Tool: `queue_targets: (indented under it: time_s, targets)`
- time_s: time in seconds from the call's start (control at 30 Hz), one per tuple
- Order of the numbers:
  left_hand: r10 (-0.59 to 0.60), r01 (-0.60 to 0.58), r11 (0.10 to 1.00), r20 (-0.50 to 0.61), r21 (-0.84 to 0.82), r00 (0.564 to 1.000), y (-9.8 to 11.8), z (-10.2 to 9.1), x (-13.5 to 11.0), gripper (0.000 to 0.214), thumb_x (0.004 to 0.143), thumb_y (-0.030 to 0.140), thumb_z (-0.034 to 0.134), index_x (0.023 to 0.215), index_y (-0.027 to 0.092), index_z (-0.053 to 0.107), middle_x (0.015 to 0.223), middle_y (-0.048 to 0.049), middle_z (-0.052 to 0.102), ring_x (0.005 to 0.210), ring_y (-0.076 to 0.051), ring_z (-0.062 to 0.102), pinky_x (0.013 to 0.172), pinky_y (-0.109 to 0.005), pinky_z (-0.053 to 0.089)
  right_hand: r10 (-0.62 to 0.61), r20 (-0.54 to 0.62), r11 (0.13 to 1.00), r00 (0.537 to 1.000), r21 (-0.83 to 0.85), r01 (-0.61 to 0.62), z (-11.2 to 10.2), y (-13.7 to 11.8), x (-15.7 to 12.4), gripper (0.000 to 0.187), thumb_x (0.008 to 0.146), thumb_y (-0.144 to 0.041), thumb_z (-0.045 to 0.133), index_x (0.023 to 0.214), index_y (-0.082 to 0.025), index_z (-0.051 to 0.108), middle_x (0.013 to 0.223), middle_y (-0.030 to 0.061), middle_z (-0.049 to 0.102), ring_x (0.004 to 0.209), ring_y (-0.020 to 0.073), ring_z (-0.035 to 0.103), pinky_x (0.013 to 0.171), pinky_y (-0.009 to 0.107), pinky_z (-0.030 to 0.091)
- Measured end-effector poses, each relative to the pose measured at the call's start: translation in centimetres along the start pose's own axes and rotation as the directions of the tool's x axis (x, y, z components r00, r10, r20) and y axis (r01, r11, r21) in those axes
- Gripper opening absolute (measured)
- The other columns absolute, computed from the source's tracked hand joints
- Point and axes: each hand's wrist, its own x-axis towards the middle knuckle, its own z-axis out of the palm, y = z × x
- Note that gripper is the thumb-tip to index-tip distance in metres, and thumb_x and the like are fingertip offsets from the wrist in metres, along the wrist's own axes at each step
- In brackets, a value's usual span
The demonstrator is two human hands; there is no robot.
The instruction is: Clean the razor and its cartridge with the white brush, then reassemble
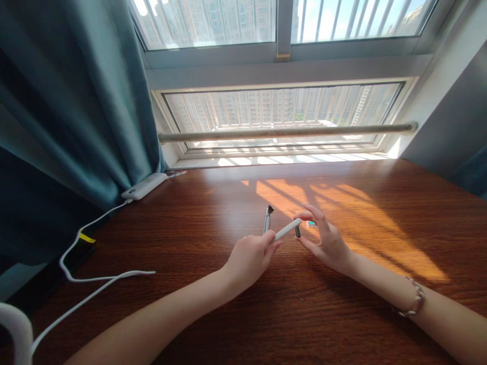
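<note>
Sunlit wooden desk (190,243): left hand (249,256) pinches slim white pen (287,229); right hand (329,243) pinches small dark cap (297,231) at its tip. Probably light, stiff, slippery; best gripped mid-barrel.

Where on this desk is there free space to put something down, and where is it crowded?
Bare wood lies on the sunlit desk right of the right hand, and between the power bank and the left hand. Crowded: the middle, around the white stick; the cable crosses the left edge.
</note>
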Motion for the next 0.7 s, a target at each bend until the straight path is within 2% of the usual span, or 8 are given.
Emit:
queue_targets:
  time_s: [0.1,0.2,0.3,0.4,0.53,0.7]
  targets:
    - [-0.024,0.024,1.000,-0.015,0.001,1.000,0.0,-0.1,0.0,0.030,0.090,0.040,0.031,0.077,0.020,0.049,0.053,0.0015,0.048,0.049,-0.013,0.044,0.049,-0.022,0.022,0.101,-0.093,0.991,0.990,0.102,-0.091,-0.5,0.1,0.5,0.072,0.072,-0.016,0.063,0.132,-0.026,0.023,0.107,0.0066,0.055,0.099,0.0214,0.054,0.091,0.042,0.043]
    - [-0.024,0.024,0.998,0.003,-0.053,1.000,0.2,-0.1,-0.1,0.026,0.089,0.037,0.033,0.079,0.020,0.049,0.053,0.0018,0.049,0.048,-0.013,0.044,0.049,-0.022,0.023,0.207,-0.211,0.963,0.955,0.218,-0.161,-1.6,0.5,1.5,0.073,0.067,-0.022,0.069,0.128,-0.024,0.029,0.106,0.0076,0.055,0.097,0.0215,0.055,0.091,0.042,0.043]
    - [0.006,-0.001,0.991,0.035,-0.137,0.999,0.7,0.3,-0.7,0.022,0.089,0.036,0.033,0.085,0.020,0.048,0.059,0.0009,0.053,0.051,-0.014,0.048,0.050,-0.022,0.027,0.274,-0.247,0.934,0.930,0.298,-0.196,-2.9,1.6,2.4,0.077,0.062,-0.025,0.074,0.126,-0.023,0.031,0.105,0.0081,0.056,0.098,0.0219,0.055,0.093,0.043,0.042]
    - [0.036,-0.028,0.992,0.062,-0.121,0.997,1.1,0.7,-1.2,0.024,0.089,0.037,0.033,0.082,0.019,0.047,0.061,-0.0007,0.055,0.054,-0.015,0.050,0.051,-0.023,0.030,0.324,-0.160,0.896,0.933,0.369,-0.248,-3.8,3.7,2.5,0.077,0.062,-0.028,0.074,0.125,-0.024,0.030,0.104,0.0071,0.057,0.099,0.0212,0.054,0.096,0.046,0.038]
    - [0.100,-0.104,0.994,0.125,0.022,0.987,1.5,1.1,-1.5,0.031,0.090,0.038,0.030,0.077,0.019,0.050,0.060,-0.0021,0.056,0.055,-0.016,0.053,0.050,-0.024,0.030,0.313,0.022,0.878,0.949,0.374,-0.298,-3.9,6.7,1.7,0.076,0.062,-0.030,0.073,0.125,-0.027,0.030,0.101,0.0036,0.057,0.103,0.0196,0.052,0.101,0.049,0.029]
    - [0.178,-0.206,0.972,0.218,0.111,0.960,2.5,1.3,-1.5,0.035,0.090,0.036,0.031,0.073,0.016,0.054,0.070,-0.0046,0.060,0.062,-0.015,0.057,0.056,-0.024,0.038,0.263,0.160,0.866,0.951,0.394,-0.306,-3.3,8.8,0.9,0.079,0.059,-0.026,0.074,0.125,-0.025,0.032,0.097,0.0035,0.059,0.097,0.0205,0.057,0.095,0.048,0.037]
